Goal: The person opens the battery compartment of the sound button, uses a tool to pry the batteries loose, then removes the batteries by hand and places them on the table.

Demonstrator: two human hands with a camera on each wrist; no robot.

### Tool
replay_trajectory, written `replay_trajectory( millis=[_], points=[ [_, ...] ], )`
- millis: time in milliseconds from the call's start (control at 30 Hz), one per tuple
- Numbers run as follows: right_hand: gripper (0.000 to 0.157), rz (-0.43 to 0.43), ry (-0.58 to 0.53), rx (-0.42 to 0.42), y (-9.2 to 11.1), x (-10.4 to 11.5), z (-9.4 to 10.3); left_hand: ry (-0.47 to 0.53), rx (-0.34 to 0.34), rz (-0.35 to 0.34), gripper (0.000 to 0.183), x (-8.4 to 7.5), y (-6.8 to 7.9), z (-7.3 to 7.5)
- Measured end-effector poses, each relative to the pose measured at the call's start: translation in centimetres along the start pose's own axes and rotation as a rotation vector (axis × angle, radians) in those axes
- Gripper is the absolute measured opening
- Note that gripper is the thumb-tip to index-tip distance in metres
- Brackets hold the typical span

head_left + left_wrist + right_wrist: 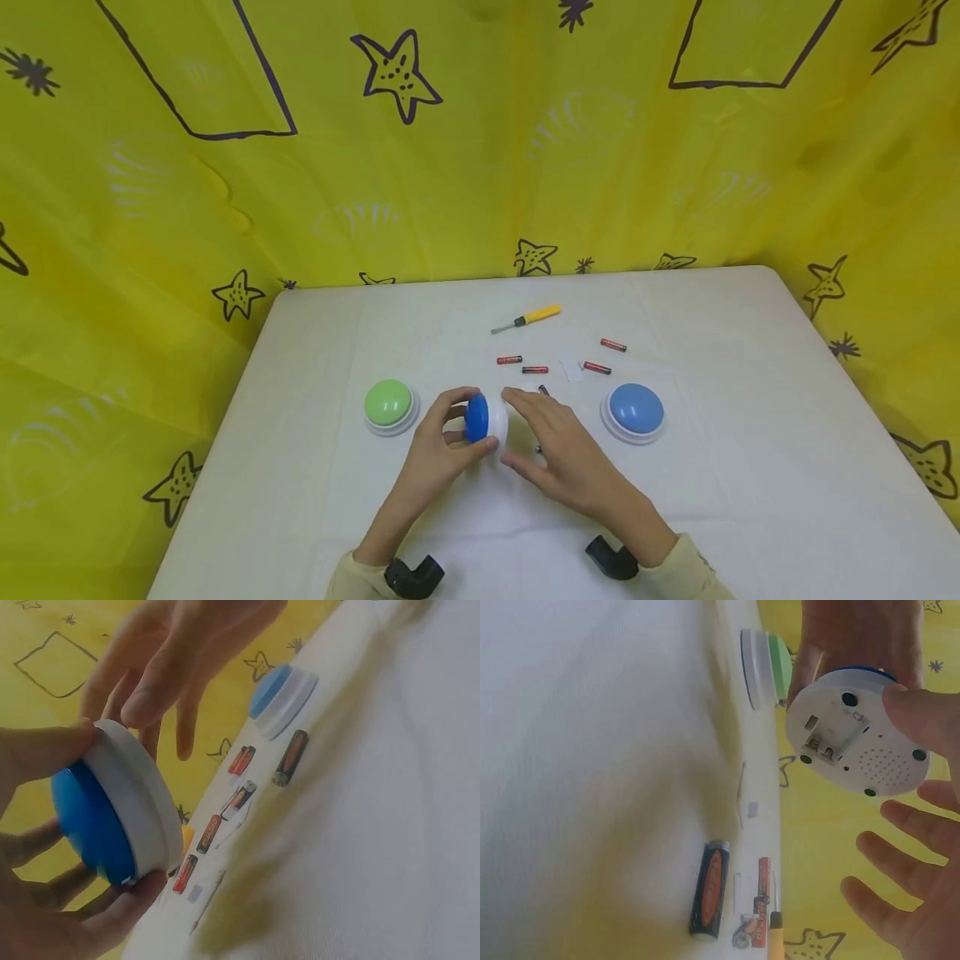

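Observation:
My left hand (442, 450) grips a round push button with a white base and blue dome (477, 418), tilted on its side above the table. The underside of the push button (859, 735) faces my right hand, showing speaker holes, dark feet and an uncovered battery compartment (836, 736) with metal contacts and no battery visible. My right hand (566, 454) is beside the base with its fingers spread, the thumb over the base's edge; whether it touches cannot be told. Below, a dark battery (710, 890) lies on the table.
Several red-and-black batteries (535, 369) lie beyond the hands, near a small pale piece (572, 370). Behind them is a yellow-handled screwdriver (540, 314). A green-domed push button (387, 403) stands left and another blue-domed one (636, 408) right, on the white table (300, 467).

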State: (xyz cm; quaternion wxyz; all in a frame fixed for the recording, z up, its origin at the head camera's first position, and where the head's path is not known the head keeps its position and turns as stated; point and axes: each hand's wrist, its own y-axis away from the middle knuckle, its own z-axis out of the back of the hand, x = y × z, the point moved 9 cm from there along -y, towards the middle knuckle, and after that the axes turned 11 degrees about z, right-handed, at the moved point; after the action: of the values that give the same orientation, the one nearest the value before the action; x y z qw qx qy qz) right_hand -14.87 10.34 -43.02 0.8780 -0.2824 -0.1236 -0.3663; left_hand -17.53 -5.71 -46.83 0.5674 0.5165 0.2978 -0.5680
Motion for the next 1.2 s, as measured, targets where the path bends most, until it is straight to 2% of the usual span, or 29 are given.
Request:
replay_trajectory(
  millis=[200,300,467,567,767,1000,1200],
  points=[
    [0.076,-0.007,0.048,-0.022,-0.2,0.5,-0.7,-0.158,-0.097,-0.097,0.072,-0.8,0.6,0.2],
    [0.074,-0.004,0.09,-0.018,0.0,0.8,-1.2,-0.23,-0.125,-0.108,0.072,-0.7,1.1,0.2],
    [0.074,-0.017,0.142,0.011,0.3,0.9,-1.9,-0.348,-0.119,-0.145,0.075,-0.4,2.1,0.4],
    [0.073,-0.03,0.153,0.03,0.4,0.7,-2.3,-0.407,-0.107,-0.191,0.079,-0.5,2.7,0.5],
    [0.07,-0.085,0.154,0.074,0.1,0.2,-3.3,-0.486,-0.119,-0.231,0.078,-0.6,2.9,0.4],
    [0.064,-0.139,0.145,0.121,-0.7,0.2,-4.2,-0.569,-0.219,-0.286,0.073,-0.8,2.9,0.5],
    [0.065,-0.155,0.143,0.145,-1.2,0.2,-4.2,-0.588,-0.235,-0.276,0.072,-0.8,2.7,0.8]
  ],
)
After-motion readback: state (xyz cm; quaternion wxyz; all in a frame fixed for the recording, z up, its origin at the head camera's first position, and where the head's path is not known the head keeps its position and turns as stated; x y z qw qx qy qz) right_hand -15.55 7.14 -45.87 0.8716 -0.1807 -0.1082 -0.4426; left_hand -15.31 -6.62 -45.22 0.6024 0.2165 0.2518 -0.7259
